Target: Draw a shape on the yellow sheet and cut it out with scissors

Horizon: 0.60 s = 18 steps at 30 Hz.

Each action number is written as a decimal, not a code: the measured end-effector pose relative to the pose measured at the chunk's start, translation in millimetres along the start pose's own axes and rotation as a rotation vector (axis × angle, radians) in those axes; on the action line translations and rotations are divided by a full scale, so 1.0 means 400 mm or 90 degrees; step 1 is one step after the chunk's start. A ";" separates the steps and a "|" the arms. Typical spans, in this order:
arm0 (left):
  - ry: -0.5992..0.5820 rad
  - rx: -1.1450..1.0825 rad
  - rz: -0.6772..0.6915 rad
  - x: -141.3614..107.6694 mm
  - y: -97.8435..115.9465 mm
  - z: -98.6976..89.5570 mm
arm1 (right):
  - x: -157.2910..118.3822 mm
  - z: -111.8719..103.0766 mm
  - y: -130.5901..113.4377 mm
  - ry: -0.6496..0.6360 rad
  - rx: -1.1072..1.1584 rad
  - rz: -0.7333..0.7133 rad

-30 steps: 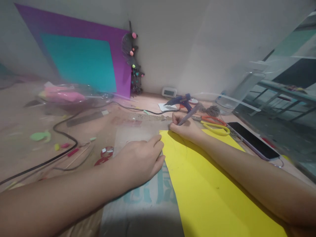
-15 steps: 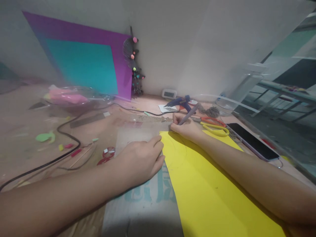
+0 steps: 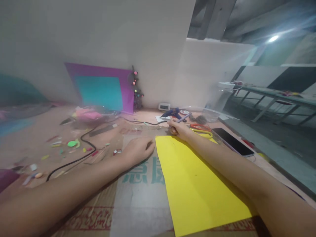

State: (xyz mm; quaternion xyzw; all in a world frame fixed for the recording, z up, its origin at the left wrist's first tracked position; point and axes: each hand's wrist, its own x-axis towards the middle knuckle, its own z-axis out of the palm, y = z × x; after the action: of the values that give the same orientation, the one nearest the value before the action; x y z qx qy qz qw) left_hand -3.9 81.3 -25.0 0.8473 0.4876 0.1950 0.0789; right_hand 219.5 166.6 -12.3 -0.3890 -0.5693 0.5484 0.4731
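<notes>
My right hand (image 3: 179,129) holds a purple pen (image 3: 184,117) over the far edge of a yellow paper sheet (image 3: 192,184). Its tip is hidden behind my fingers. Just left of the sheet, my left hand (image 3: 138,149) rests with bent fingers, a gap showing between thumb and fingers and nothing visible in it. Beneath that hand lies a strip of clear film or tape (image 3: 140,210) over brown cardboard with green lettering. Scissors with yellow and orange handles (image 3: 203,131) lie beyond my right wrist.
A blue glue gun (image 3: 172,113), a small white clock (image 3: 164,106) and a phone (image 3: 233,141) lie around the far side. Purple and teal boards (image 3: 98,90) lean on the wall. A black cable (image 3: 71,163) and several coloured scraps (image 3: 72,144) lie at left.
The view has tilted up and widened. My left hand has drawn slightly away from the sheet's edge. My right hand still grips the pen at the sheet's far edge, the pen now tilted lower.
</notes>
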 end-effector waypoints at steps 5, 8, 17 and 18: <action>-0.056 -0.125 -0.086 0.030 -0.023 -0.019 | -0.041 -0.016 -0.085 -0.032 -0.215 -0.059; -0.096 -0.153 -0.143 0.051 -0.026 -0.041 | -0.080 -0.041 -0.136 -0.040 -0.466 -0.139; -0.157 -0.182 -0.120 0.106 0.020 -0.032 | -0.138 -0.088 -0.171 -0.009 -0.706 -0.216; -0.171 -0.196 -0.108 0.105 0.023 -0.026 | -0.136 -0.096 -0.168 -0.001 -0.744 -0.211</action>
State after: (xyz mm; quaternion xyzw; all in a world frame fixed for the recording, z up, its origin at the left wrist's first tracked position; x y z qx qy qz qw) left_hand 18.1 112.0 -1.7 0.7995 0.5071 0.1451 0.2876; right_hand 275.4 117.6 46.4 -0.4903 -0.8294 0.0646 0.2599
